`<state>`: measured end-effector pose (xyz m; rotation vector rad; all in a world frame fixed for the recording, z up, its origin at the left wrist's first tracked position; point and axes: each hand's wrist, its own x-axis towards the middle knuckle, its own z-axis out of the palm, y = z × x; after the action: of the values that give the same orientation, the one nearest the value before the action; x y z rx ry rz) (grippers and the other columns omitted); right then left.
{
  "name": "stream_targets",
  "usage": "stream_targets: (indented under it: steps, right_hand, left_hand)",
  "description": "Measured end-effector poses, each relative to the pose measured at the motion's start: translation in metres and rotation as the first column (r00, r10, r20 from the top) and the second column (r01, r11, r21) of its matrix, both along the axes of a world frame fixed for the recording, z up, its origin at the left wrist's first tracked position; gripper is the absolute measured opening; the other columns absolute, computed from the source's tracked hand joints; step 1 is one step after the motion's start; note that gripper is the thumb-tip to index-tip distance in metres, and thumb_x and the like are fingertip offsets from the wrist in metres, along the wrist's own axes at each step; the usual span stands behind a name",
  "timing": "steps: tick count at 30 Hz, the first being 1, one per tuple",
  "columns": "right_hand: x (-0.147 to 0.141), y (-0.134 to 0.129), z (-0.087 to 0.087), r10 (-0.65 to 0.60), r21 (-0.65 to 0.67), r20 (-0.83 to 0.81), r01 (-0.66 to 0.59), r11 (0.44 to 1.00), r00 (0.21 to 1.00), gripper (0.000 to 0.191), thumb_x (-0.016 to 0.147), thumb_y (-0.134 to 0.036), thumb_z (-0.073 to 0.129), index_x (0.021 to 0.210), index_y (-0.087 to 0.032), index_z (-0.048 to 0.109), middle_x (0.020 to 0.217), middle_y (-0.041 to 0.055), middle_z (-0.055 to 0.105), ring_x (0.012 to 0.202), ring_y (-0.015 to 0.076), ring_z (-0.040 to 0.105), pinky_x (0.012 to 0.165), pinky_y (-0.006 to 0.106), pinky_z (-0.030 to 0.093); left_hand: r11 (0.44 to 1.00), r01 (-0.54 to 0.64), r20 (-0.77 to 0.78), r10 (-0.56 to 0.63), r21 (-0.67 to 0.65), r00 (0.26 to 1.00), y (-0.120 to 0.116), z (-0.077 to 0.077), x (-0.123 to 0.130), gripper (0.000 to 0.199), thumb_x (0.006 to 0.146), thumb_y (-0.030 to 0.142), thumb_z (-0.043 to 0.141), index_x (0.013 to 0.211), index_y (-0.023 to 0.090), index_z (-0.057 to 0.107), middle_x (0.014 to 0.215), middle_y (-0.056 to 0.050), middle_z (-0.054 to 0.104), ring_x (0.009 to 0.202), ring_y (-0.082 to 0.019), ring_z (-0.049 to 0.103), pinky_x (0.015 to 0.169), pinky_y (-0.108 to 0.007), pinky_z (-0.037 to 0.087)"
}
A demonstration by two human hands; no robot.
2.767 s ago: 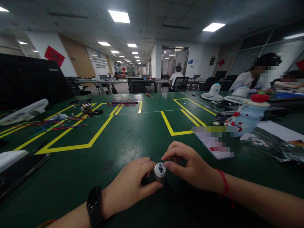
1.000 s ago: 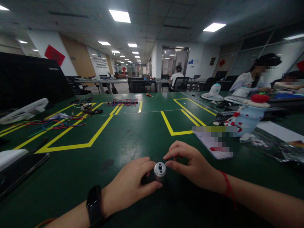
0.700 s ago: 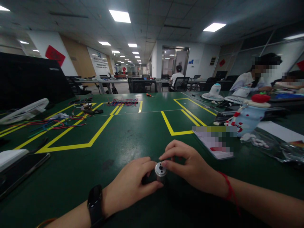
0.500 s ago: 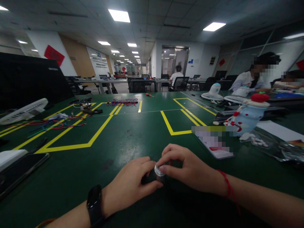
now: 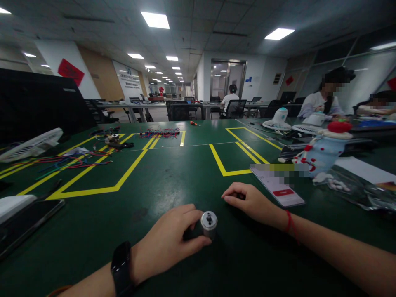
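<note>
On the green counter (image 5: pixel 173 173) right in front of me, one metal cylinder (image 5: pixel 209 227) stands upright, its flat end with a small shaft facing up. My left hand (image 5: pixel 168 239) has it between thumb and fingers, the grip only as wide as the cylinder. My right hand (image 5: pixel 255 202) is apart from it, off to the right, fingers curled in and thumb near the forefinger; I can't tell whether anything is inside. I have one black band (image 5: pixel 121 264) on my left wrist and one red cord (image 5: pixel 290 222) on my right.

Just beyond my right hand lies one lit phone (image 5: pixel 278 187); past it stands one pale blue bottle (image 5: pixel 328 152) with a red top, and behind that, two white fans (image 5: pixel 277 121). Well over to the left are one dark slab (image 5: pixel 29 231), some loose wires (image 5: pixel 80 161) too tangled to count and one black monitor (image 5: pixel 40 103). At the far edge lies one orange screwdriver (image 5: pixel 194 123). Beyond, I count three people (image 5: pixel 317 103).
</note>
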<state>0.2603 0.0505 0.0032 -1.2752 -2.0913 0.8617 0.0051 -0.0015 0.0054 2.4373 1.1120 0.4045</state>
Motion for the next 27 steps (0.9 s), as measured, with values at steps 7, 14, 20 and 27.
stream_targets:
  steps: [7, 14, 20, 27]
  right_hand:
    - [-0.002, -0.003, 0.001, 0.053, 0.060, 0.069, -0.057, 0.997, 0.996, 0.015, 0.089, -0.028, 0.061, 0.091, -0.019, 0.072, 0.092, 0.0037, 0.067, 0.082, 0.0171, 0.059, 0.072, 0.030, 0.046]
    - [0.000, -0.001, -0.001, 0.068, 0.074, 0.081, -0.074, 0.995, 0.994, 0.014, 0.089, -0.028, 0.061, 0.091, -0.020, 0.072, 0.093, 0.0035, 0.067, 0.084, 0.0173, 0.059, 0.074, 0.031, 0.046]
    - [-0.011, -0.014, 0.009, 0.031, 0.186, -0.048, -0.022, 0.982, 0.998, 0.015, 0.091, -0.027, 0.059, 0.095, -0.018, 0.070, 0.094, 0.0040, 0.067, 0.085, 0.0171, 0.061, 0.076, 0.032, 0.045]
    - [-0.041, -0.047, 0.026, 0.189, 0.368, -0.020, -0.168, 0.914, 0.982, 0.005, 0.082, -0.023, 0.072, 0.087, -0.024, 0.072, 0.096, -0.0003, 0.065, 0.093, 0.0173, 0.059, 0.086, 0.036, 0.039]
  left_hand:
    - [1.000, 0.005, 0.004, -0.005, 0.003, 1.000, 0.000, -0.001, -0.001, 0.018, 0.091, 0.038, 0.062, 0.091, 0.020, 0.057, 0.086, 0.000, 0.055, 0.075, -0.017, 0.050, 0.065, -0.027, 0.035]
    - [1.000, 0.000, 0.004, 0.000, -0.005, 1.000, 0.001, 0.000, -0.001, 0.018, 0.091, 0.038, 0.063, 0.091, 0.020, 0.057, 0.086, 0.001, 0.054, 0.075, -0.017, 0.050, 0.064, -0.027, 0.035]
    - [1.000, 0.006, 0.005, -0.006, 0.005, 1.000, 0.000, -0.001, -0.001, 0.019, 0.090, 0.038, 0.063, 0.089, 0.020, 0.057, 0.085, 0.001, 0.055, 0.074, -0.017, 0.050, 0.064, -0.027, 0.035]
    - [0.999, 0.016, 0.002, -0.016, 0.029, 1.000, 0.000, -0.006, -0.002, 0.019, 0.091, 0.039, 0.063, 0.096, 0.021, 0.059, 0.087, 0.000, 0.056, 0.076, -0.018, 0.051, 0.067, -0.028, 0.037]
